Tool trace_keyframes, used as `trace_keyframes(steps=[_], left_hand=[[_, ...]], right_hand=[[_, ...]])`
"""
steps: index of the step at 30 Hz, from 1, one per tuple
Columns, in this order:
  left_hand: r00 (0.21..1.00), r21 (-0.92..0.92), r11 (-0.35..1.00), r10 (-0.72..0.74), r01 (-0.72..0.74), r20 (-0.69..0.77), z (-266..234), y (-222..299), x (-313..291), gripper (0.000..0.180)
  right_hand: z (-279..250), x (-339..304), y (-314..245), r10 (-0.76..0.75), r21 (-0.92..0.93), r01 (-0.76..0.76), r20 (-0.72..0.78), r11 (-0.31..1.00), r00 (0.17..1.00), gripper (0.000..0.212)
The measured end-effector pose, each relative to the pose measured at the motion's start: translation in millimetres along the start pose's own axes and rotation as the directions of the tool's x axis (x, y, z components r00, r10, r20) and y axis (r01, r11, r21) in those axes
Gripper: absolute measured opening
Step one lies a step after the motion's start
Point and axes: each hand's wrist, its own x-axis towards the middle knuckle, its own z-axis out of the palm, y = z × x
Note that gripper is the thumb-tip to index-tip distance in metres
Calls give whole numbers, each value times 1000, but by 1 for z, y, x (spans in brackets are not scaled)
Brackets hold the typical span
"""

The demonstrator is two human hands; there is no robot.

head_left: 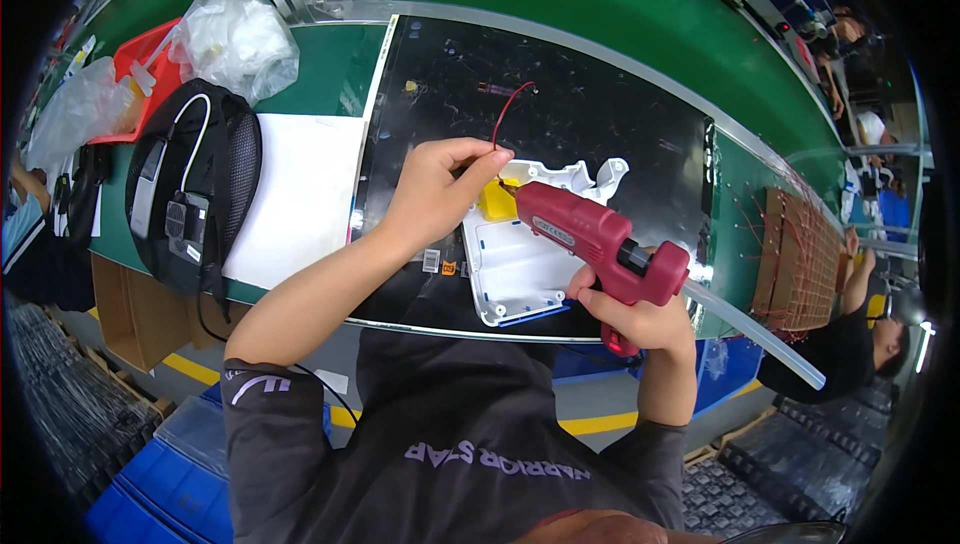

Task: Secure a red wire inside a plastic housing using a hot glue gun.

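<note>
While the left hand (428,192) pinches a thin red wire (506,114) between thumb and forefinger, the right hand (645,319) wraps its grip around the handle of a dark-red hot glue gun (572,219). Both grips are thus closed on something, though whether the trigger is squeezed cannot be told, as the fingers hide it. The wire's free end arcs away from the person over the black work mat (450,84); the pinch close to the nozzle probably steadies the wire right where the glue gun points.

Below the nozzle sits a yellow block (496,204), at the upper left part of a white plastic housing shell (515,264). The shell lies hollow side up on the mat, in front of the person, which likely leaves its inside open to the nozzle. The gun slants, nozzle toward the left hand, and a translucent glue stick (755,332) juts from its rear, over the near edge of the green counter (325,69), where it seems out of the way. At the right, a cardboard box (785,259) bristles with more red wires, seemingly within easy reach.
</note>
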Motion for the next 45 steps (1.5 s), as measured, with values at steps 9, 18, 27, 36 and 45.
trace_keyframes(steps=[9,18,27,36,45], left_hand=[[1000,3,1000,-4,4,9,-1,1,-1,26],[991,-57,994,90,-96,-96,5,-11,1,31],[991,-52,994,89,-94,-100,5,-13,1,31],[993,-78,994,74,-82,-94,5,-12,1,30],[992,-87,992,80,-88,-96,6,-13,1,31]], right_hand=[[1,1,1,34,-16,-34,-20,999,999,11],[0,5,-2,-22,-86,21,-10,996,1000,7],[0,5,0,-17,-77,17,-7,997,1000,7],[2,3,-2,17,-25,-18,-38,1000,999,8],[1,3,-2,47,10,-46,-36,999,998,8]])
